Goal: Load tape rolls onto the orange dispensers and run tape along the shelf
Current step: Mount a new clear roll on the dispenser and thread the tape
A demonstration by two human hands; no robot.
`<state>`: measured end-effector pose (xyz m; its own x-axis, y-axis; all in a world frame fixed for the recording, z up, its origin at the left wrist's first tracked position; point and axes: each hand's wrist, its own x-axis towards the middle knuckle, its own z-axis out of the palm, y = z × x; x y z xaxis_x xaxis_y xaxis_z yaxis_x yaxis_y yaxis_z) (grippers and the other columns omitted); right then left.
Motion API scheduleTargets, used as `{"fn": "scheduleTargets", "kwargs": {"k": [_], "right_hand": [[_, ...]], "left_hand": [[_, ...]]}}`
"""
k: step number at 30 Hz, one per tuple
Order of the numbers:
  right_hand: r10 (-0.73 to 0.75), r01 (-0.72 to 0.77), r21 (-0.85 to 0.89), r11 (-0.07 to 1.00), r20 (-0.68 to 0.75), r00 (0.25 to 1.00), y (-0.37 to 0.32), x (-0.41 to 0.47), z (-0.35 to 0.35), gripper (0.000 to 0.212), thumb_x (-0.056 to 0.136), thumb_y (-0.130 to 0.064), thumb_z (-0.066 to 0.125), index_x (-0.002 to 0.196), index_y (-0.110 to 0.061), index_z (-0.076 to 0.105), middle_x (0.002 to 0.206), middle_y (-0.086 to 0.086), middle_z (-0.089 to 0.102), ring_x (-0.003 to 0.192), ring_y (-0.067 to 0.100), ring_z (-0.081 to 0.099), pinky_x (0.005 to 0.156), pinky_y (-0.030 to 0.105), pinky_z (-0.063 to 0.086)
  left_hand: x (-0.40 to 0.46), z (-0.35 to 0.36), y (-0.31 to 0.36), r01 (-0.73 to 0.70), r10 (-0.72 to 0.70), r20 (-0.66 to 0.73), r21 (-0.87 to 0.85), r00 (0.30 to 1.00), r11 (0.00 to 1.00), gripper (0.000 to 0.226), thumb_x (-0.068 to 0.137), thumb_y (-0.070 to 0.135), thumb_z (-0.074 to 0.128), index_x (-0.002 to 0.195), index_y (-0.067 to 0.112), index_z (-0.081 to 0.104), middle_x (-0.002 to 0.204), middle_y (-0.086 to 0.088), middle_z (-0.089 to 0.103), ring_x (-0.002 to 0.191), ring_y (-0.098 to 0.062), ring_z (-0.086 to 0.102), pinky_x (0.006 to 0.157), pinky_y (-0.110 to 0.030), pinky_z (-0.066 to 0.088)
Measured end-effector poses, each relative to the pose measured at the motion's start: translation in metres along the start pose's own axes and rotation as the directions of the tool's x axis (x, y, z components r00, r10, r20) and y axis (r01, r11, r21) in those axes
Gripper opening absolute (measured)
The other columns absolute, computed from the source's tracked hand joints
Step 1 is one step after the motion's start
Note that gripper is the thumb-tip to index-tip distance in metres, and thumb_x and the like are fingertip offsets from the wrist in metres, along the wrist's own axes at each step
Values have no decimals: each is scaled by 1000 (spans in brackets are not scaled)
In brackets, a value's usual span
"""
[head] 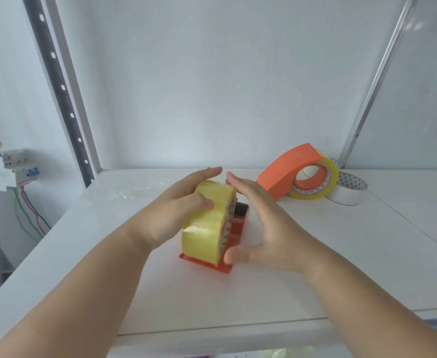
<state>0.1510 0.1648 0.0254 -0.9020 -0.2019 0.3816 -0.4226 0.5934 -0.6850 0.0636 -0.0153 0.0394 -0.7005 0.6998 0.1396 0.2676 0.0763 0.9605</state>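
A yellowish clear tape roll (208,224) stands on edge over an orange dispenser (234,235) lying open on the white shelf (109,267). My left hand (176,210) grips the roll from its left side, thumb across the tape face. On the roll's right side is my right hand (258,223), fingers spread and flat, thumb by the dispenser's near end; whether it touches the roll I cannot tell. A second orange dispenser (287,171) with a tape roll (325,182) loaded on it sits at the back right.
A white tape roll (349,192) lies flat behind the loaded dispenser. Crumpled clear plastic wrap (140,189) lies at the back left of the shelf. A breaker box with wires (8,169) hangs on the wall left of the shelf upright (65,99).
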Motion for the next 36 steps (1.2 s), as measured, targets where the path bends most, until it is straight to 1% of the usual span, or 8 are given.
{"fn": "scheduleTargets", "kwargs": {"k": [3, 8, 14, 17, 20, 25, 30, 36], "right_hand": [[71, -68, 124, 990, -17, 997, -1, -2, -12, 88, 65, -75, 58, 141, -45, 25, 144, -19, 40, 134, -9, 32, 109, 16, 26], [107, -102, 164, 981, -23, 994, 2, -1, -23, 76, 71, -80, 48, 135, -39, 43, 136, -15, 54, 131, 2, 44, 112, 42, 33], [125, -119, 206, 971, -17, 992, -5, 4, -23, 65, 74, -82, 35, 124, -44, 50, 126, -21, 61, 122, 0, 52, 107, 25, 37], [119, -114, 198, 974, -12, 993, -8, 8, -22, 54, 76, -81, 32, 117, -53, 54, 124, -25, 61, 121, -4, 52, 105, 20, 35], [129, -124, 222, 967, -11, 992, -12, 11, -23, 39, 84, -68, 33, 113, -54, 55, 115, -30, 63, 117, -5, 54, 100, 12, 36], [129, -122, 230, 966, -14, 992, -11, 11, -25, 55, 82, -71, 34, 119, -39, 58, 115, -16, 68, 113, 0, 59, 98, 14, 39], [215, -201, 158, 967, -80, 973, -3, 16, -22, 16, 94, -39, 52, 103, -42, 64, 109, -23, 68, 111, -6, 58, 101, 23, 42], [293, -298, -47, 953, -87, 952, 5, 18, -20, 22, 87, -14, 58, 82, -35, 64, 102, -26, 66, 102, -19, 52, 85, 8, 37]], "left_hand": [[1, -7, 7, -57, 58, -13, 72, 998, 996, 61, 65, 22, 52, 118, 50, 57, 123, 22, 57, 122, 15, 41, 96, -19, 37], [-1, -7, 23, -64, 78, -52, 236, 996, 970, 49, 66, 18, 39, 90, 46, 72, 138, 21, 45, 131, 10, 32, 99, -21, 31], [1, 4, 38, 50, 56, -205, 475, 977, 878, 20, 81, 28, 46, 81, 33, 65, 92, 6, 67, 85, -10, 61, 74, -30, 48], [3, 16, 38, 65, 112, -210, 684, 971, 726, 17, 89, 45, 49, 85, 29, 53, 70, 4, 56, 57, -12, 51, 56, -30, 39], [6, 20, 35, 64, 152, -187, 810, 971, 582, 34, 85, 59, 47, 101, 28, 47, 89, 8, 57, 74, -14, 56, 64, -29, 41], [8, 5, 37, 117, 55, -154, 901, 987, 418, 57, 81, 67, 46, 131, 40, 44, 119, 8, 52, 106, -16, 52, 80, -29, 38], [10, 1, 36, 44, 38, -75, 848, 997, 528, 40, 87, 52, 50, 126, 46, 50, 123, 12, 50, 114, -12, 47, 87, -27, 37], [9, 6, 28, 46, 160, -160, 831, 974, 554, 32, 77, 45, 52, 108, 42, 58, 96, 12, 53, 91, -11, 48, 71, -27, 37]]}}
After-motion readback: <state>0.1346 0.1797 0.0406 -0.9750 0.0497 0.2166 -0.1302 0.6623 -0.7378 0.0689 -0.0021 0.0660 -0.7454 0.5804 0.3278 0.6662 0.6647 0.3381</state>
